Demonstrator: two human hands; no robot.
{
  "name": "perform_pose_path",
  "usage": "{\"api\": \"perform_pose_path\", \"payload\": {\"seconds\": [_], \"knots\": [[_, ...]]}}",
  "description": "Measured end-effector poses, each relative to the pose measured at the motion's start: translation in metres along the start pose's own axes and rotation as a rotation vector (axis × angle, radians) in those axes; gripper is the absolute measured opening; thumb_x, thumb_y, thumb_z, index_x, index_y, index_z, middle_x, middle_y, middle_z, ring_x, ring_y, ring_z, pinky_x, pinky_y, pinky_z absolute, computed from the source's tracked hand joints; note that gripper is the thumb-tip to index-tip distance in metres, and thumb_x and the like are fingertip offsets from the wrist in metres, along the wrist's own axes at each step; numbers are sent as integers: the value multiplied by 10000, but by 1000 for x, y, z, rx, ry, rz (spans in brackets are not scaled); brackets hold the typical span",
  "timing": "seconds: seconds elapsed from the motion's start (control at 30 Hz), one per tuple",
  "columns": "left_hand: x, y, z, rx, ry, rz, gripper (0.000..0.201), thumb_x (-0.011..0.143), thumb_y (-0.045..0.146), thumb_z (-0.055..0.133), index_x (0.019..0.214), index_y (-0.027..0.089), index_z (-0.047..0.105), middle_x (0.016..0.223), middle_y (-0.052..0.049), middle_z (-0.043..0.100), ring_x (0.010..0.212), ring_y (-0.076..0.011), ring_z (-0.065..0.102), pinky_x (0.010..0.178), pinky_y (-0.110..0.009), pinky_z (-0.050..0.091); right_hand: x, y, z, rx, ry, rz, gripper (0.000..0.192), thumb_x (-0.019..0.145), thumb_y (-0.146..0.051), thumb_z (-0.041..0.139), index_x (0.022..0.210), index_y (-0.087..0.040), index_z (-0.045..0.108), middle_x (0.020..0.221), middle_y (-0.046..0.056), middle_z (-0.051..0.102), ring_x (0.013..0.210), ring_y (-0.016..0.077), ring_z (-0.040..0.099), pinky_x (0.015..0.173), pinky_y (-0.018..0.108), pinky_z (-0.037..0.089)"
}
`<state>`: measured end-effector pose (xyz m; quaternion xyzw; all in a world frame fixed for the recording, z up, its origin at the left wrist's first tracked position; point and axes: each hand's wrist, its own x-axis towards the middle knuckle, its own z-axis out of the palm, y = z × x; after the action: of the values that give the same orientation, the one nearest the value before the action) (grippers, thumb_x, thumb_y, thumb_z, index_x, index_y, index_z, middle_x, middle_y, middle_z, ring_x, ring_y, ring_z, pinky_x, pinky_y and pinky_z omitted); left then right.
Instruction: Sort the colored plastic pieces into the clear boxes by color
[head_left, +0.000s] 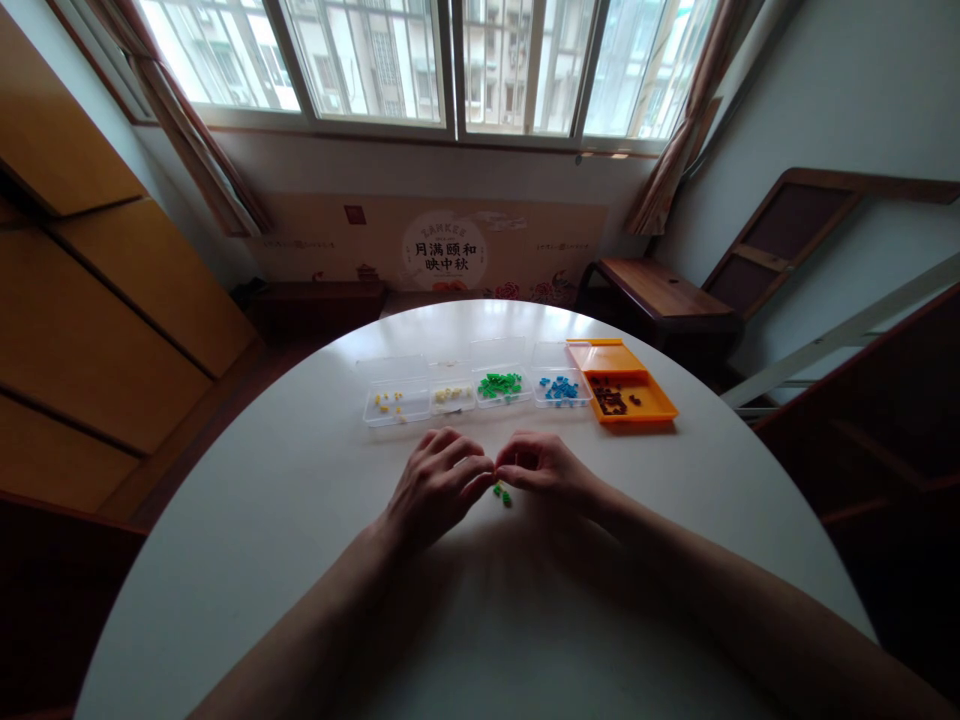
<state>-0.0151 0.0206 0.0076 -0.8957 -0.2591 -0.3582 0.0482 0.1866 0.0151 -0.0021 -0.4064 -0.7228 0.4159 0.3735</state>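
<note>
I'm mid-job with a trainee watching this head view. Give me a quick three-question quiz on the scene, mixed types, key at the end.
1. Multiple choice: which colour are the pieces in the clear container directly left of the orange box?
A) green
B) blue
C) brown

2. True or false: the left hand and the right hand are close together, in front of the row of containers.

3. Fill in the blank: on the table, just below the hands in the picture, lie loose pieces, mostly ____ in colour.

Key: 1. B; 2. True; 3. green
</note>
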Motion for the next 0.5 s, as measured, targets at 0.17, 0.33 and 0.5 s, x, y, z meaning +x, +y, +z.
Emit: {"api": "perform_pose_path", "payload": {"seconds": [0.17, 0.33, 0.5], "knots": [[1, -1, -2, 14, -11, 4, 99, 884, 230, 580, 805, 204, 633, 766, -16, 658, 754, -151, 531, 722, -300, 391, 0, -1, 0, 0, 14, -1, 176, 807, -302, 627, 789, -143, 701, 703, 7, 592, 638, 100, 504, 602, 219, 395], [-2, -6, -1, 24, -18, -35, 98, 884, 244, 580, 817, 207, 640, 764, -18, 662, 765, -158, 542, 741, -310, 404, -2, -1, 4, -65, 49, -16, 144, 813, -266, 616, 822, -161, 714, 739, 15, 602, 660, 106, 522, 617, 218, 416], [-1, -15, -1, 35, 79, -134, 76, 853, 260, 626, 801, 214, 656, 762, -16, 666, 766, -169, 551, 746, -320, 432, -5, -2, 11, -152, 86, -35, 127, 786, -190, 621, 869, -167, 714, 717, 5, 597, 597, 89, 490, 578, 208, 406]]}}
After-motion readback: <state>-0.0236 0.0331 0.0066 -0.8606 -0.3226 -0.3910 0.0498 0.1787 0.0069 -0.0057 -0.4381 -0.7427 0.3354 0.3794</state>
